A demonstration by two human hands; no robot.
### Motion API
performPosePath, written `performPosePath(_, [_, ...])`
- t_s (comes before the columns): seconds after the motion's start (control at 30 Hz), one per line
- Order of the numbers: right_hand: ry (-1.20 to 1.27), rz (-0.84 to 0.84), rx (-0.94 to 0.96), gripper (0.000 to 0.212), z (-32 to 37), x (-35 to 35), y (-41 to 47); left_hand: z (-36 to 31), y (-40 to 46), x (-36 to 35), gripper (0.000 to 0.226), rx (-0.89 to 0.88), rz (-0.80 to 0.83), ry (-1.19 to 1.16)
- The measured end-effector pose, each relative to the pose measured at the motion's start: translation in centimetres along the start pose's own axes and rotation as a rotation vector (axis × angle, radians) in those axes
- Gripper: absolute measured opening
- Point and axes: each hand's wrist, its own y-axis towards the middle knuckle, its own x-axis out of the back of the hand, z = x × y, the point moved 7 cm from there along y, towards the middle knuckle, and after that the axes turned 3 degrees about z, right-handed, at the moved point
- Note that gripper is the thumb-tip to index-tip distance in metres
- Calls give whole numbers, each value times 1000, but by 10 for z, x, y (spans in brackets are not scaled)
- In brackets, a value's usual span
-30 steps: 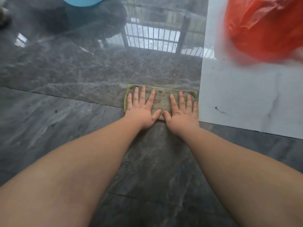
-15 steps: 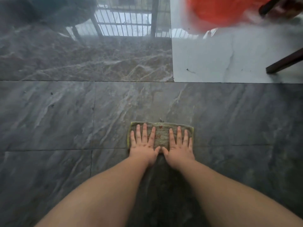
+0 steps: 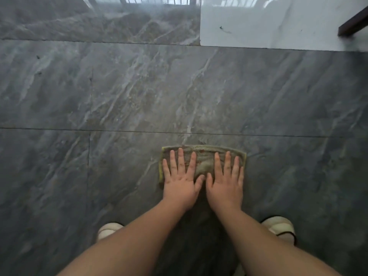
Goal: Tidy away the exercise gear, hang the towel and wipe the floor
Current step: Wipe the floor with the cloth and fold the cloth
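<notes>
1. Head view shows your left hand (image 3: 180,181) and right hand (image 3: 226,182) side by side, fingers straight and spread, both palms pressing flat on the cloth (image 3: 203,159).
2. That cloth, a grey-green folded rag with a yellowish edge, lies flat on the dark marbled floor (image 3: 119,92), just short of a tile joint that runs across in front of it.
3. You are crouched over it: your two pale slippers, the left (image 3: 108,230) and the right (image 3: 279,228), sit behind your wrists on either side.
4. Judging by this, you are in the floor-wiping step, with the wipe under way, not finished.
5. A broad stretch of dark floor lies ahead, and the white tile (image 3: 268,22) at the upper right carries a small dark mark; I cannot tell which parts are already wiped.
6. No exercise gear and no hanging towel show here, so whether those steps are done cannot be told.
7. A dark furniture leg (image 3: 353,26) stands on the white tile, well apart from the cloth.
</notes>
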Motion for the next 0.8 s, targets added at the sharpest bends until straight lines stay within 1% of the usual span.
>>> performPosePath(0.1, [3,-42,31,73,-17,-1,6,-12,7,-3,73,21,-72,-6])
performPosePath(0.17, [4,-62,26,76,-27,8,17,-19,19,2,72,-28,-114,22])
performPosePath(0.23, [12,-74,2,78,-41,23,35,-34,39,16,69,-88,-107,43])
performPosePath(0.33, [7,-94,-11,80,-63,56,76,-69,82,50,67,-132,-109,57])
performPosePath(0.53, [-4,-136,17,77,-98,129,184,-127,173,111,69,-123,-117,65])
performPosePath(0.6, [-1,-123,18,79,-104,144,211,-138,198,127,69,-137,-122,92])
performPosePath(0.7, [27,-107,-2,79,-109,162,241,-150,233,148,70,-144,-76,121])
performPosePath(0.8, [46,-115,22,79,-110,181,268,-157,258,166,70,-135,-56,132])
